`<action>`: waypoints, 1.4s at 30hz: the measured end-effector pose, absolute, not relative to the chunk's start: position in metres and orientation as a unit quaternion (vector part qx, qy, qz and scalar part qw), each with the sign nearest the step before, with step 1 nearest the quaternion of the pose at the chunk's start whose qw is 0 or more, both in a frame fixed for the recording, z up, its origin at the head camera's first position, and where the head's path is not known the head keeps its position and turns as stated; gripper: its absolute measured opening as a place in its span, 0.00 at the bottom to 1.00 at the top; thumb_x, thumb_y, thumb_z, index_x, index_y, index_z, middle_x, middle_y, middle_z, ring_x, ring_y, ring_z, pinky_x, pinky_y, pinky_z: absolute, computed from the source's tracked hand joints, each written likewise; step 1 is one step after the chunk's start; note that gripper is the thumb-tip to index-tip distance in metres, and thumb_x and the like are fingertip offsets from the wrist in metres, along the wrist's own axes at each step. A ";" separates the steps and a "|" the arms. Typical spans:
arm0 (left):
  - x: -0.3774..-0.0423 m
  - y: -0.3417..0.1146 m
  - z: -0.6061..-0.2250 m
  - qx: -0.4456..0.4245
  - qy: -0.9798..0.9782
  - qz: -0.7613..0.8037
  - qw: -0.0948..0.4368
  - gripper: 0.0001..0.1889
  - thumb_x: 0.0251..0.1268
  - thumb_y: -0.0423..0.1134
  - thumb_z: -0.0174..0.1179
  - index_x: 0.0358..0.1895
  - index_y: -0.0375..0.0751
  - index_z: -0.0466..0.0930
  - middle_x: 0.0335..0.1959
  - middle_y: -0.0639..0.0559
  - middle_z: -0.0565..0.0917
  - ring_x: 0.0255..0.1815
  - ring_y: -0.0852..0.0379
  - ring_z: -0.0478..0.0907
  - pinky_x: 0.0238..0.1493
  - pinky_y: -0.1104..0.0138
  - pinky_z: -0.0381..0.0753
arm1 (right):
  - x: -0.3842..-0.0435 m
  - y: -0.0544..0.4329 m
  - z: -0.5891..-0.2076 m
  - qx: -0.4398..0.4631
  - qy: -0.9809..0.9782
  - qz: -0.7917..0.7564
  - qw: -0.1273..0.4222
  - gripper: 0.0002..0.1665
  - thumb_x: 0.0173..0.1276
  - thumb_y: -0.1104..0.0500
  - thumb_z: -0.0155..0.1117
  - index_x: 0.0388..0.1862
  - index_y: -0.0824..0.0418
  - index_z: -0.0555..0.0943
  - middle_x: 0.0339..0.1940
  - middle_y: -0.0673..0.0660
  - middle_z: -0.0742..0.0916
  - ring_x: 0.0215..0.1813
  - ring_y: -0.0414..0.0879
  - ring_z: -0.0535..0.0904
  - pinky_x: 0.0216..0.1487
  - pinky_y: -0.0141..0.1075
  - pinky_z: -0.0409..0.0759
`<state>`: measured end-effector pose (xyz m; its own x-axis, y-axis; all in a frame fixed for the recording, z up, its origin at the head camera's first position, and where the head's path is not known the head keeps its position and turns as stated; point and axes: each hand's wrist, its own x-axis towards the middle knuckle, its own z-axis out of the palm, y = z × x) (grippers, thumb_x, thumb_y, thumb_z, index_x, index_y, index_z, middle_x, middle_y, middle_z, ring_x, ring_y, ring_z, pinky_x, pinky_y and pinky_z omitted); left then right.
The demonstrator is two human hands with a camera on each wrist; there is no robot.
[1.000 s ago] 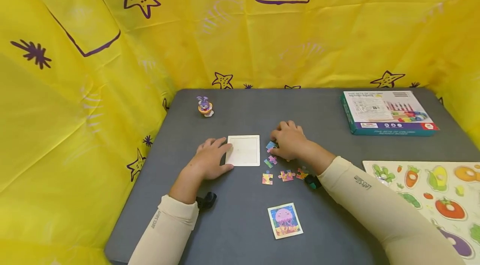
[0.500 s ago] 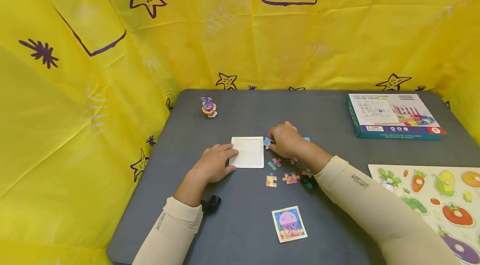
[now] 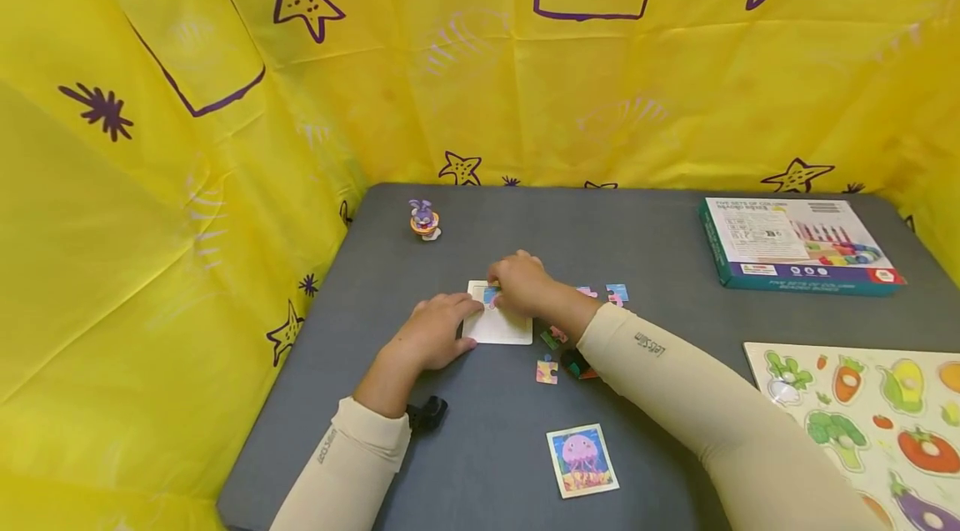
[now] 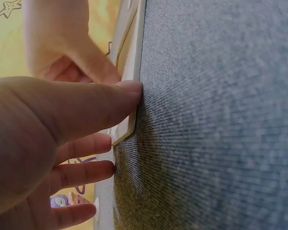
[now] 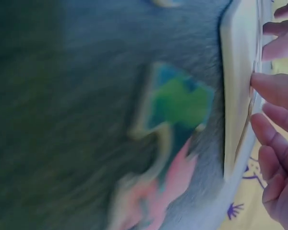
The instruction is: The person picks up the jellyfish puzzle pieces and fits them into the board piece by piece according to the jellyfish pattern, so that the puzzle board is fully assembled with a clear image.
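Observation:
A white square puzzle tray (image 3: 501, 333) lies on the grey table. My left hand (image 3: 430, 333) rests at its left edge with straight fingers; in the left wrist view the thumb (image 4: 105, 103) touches the rim. Over the tray's upper part, my right hand (image 3: 522, 285) pinches a blue puzzle piece (image 3: 491, 296) at the tray's surface. The right wrist view has that thumb and finger at the tray's inner border. To the right lie a green-and-pink piece (image 5: 182, 103), a yellow piece (image 3: 547, 372) and a blue-and-pink piece (image 3: 617, 293). The right forearm hides other pieces.
A jellyfish picture card (image 3: 582, 461) lies near the front. A vegetable board (image 3: 795, 414) is at the right, with a boxed toy set (image 3: 802, 246) behind it. At the back left stands a small purple rabbit figure (image 3: 424, 219). Yellow cloth (image 3: 390, 97) surrounds the table.
My right hand has moved left from the loose pieces to the tray, carrying a blue puzzle piece. The left hand stays at the tray's edge. The head view has shifted slightly.

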<state>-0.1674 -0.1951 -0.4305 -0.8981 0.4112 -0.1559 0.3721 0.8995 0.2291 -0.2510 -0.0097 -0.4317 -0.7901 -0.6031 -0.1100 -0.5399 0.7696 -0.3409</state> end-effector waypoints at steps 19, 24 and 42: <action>-0.179 -0.189 -0.427 0.184 0.973 0.055 0.131 0.39 0.56 0.50 0.67 0.75 0.47 0.71 0.68 0.48 0.72 0.67 0.45 0.67 0.66 0.49 0.66 | -0.263 0.019 -0.409 -0.267 0.945 -0.138 0.129 0.28 0.66 0.50 0.74 0.63 0.53 0.81 0.65 0.61 0.82 0.66 0.62 0.73 0.67 0.57 0.70; -0.181 -0.189 -0.425 0.184 0.972 0.062 0.131 0.37 0.57 0.49 0.67 0.73 0.46 0.73 0.64 0.48 0.73 0.65 0.47 0.67 0.65 0.51 0.66 | -0.264 0.071 -0.400 -0.243 0.950 -0.113 0.163 0.23 0.66 0.52 0.74 0.59 0.53 0.84 0.66 0.62 0.82 0.68 0.67 0.73 0.65 0.63 0.70; -0.184 -0.181 -0.431 0.213 0.967 0.083 0.116 0.31 0.64 0.40 0.61 0.71 0.34 0.72 0.73 0.41 0.72 0.75 0.44 0.69 0.75 0.54 0.66 | -0.266 0.111 -0.416 -0.219 0.933 -0.240 0.156 0.03 0.64 0.61 0.72 0.33 0.59 0.86 0.30 0.53 0.86 0.35 0.48 0.79 0.40 0.41 0.79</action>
<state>-0.1841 -0.1815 -0.4313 -0.8827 0.4303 -0.1889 0.3918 0.8958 0.2096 -0.2659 0.1108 -0.4157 -0.8555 -0.4834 -0.1857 -0.3341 0.7892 -0.5154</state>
